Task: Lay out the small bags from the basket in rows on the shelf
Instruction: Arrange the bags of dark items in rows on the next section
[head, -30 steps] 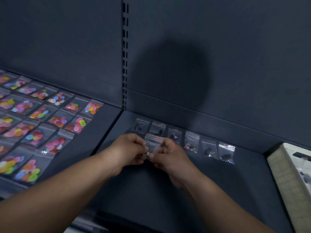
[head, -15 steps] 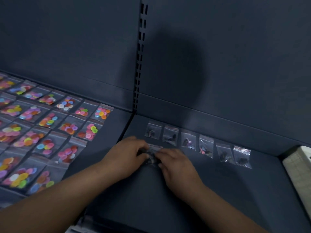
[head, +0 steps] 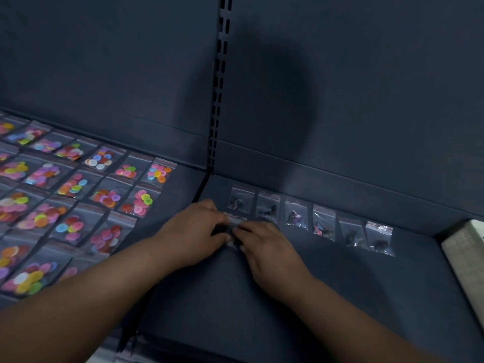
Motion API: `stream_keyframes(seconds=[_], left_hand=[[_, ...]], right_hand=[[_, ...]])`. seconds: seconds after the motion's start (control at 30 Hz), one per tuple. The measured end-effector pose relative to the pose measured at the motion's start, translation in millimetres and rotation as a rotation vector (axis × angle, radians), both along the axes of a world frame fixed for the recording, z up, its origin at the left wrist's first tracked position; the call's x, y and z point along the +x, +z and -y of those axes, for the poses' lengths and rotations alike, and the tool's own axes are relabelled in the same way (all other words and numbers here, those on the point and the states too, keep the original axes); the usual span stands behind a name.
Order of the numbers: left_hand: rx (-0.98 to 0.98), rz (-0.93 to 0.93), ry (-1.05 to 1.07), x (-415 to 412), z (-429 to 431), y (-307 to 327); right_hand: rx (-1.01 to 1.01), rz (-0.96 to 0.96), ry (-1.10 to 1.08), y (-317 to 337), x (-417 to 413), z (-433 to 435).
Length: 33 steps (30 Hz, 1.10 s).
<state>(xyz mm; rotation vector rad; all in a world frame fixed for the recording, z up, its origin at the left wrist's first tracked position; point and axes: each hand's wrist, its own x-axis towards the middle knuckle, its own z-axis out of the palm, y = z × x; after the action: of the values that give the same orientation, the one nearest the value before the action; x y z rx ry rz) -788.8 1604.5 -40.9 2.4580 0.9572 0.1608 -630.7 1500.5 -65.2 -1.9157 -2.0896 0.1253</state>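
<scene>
A small clear bag with dark contents lies flat on the dark shelf, just in front of the leftmost bag of the back row. My left hand and my right hand both press on it with their fingertips, and the hands hide most of it. Behind them runs a row of several small clear bags with dark pieces, side by side along the shelf's back edge. The basket shows only as a pale corner at the right edge.
The left shelf section holds rows of bags of bright coloured buttons. A slotted upright divides the two back panels. In front of the hands lies bare dark shelf surface.
Both hands have come down from holding the bag in the air to pressing it flat on the shelf in front of the back row. The view has shifted left.
</scene>
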Motion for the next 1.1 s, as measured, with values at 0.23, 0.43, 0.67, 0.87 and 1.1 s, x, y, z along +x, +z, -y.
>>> stream_keyframes(seconds=[0.23, 0.43, 0.67, 0.87, 1.1], left_hand=[[0.186, 0.088, -0.010, 24, 8, 30], [0.278, 0.113, -0.164, 82, 42, 53], [0.321, 0.137, -0.318, 174, 100, 76], [0.309, 0.148, -0.457, 251, 162, 83], [0.302, 0.130, -0.540, 316, 220, 76]], right_hand=[[0.066, 0.021, -0.125, 26, 25, 13], [0.100, 0.069, -0.271, 53, 77, 61], [0.123, 0.172, -0.448, 86, 151, 139], [0.171, 0.150, -0.584, 98, 216, 209], [-0.057, 0.028, -0.761, 93, 294, 274]])
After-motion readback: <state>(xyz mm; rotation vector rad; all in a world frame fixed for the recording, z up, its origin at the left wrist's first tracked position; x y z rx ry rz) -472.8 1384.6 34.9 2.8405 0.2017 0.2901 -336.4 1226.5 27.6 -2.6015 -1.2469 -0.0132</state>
